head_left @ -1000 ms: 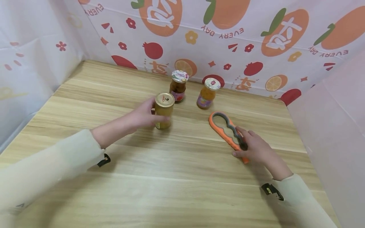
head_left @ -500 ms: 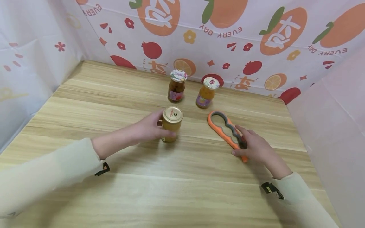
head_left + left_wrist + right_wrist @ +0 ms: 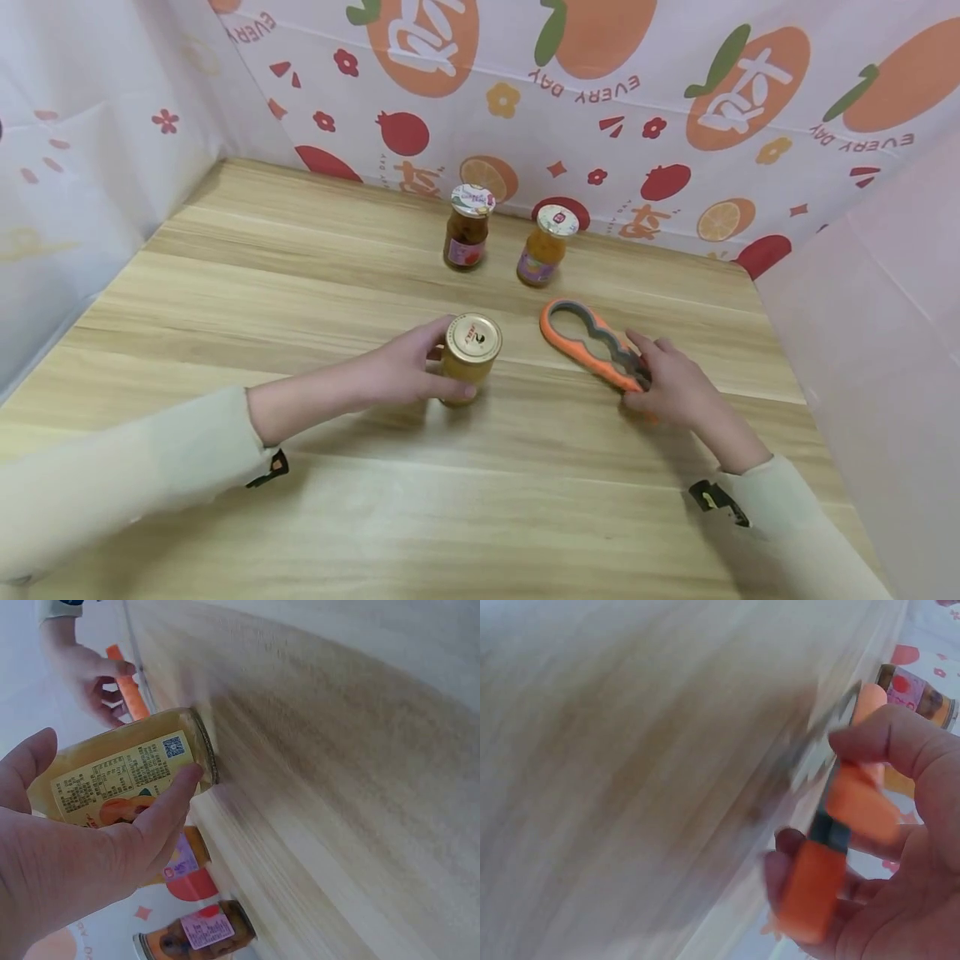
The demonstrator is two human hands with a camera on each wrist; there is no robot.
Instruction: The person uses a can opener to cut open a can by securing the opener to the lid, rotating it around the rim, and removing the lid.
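Wood-grain table up against a white fruit-print curtain: oranges, pomegranates, small red flowers, upside-down "EVERY DAY" lettering

Left hand on the gold-lidded jar, thumb to one side, fingers to the other, spread only as wide as the glass, firmly round it

Jar around mid-table, roughly upright, pale yellow contents, label with QR code and fine print facing the left wrist camera; can't tell if base on the wood or just off it

Right hand on the orange jar opener, thumb and fingers curled in round the handle end, little gap beyond the handle itself; grey scalloped inner edge, wide looped end toward the back of the table

Opener to the right of the gold-lidded jar, near but apart; can't tell how much of it in contact with the wood, partly blurred in the right wrist view

Farther back, close to the curtain: dark-filled jar, white patterned lid, pinkish label; just right of it, apart, orange-filled jar, white lid, purple label; both upright, lids on

Pale sleeves on both arms, small black fitting at each cuff
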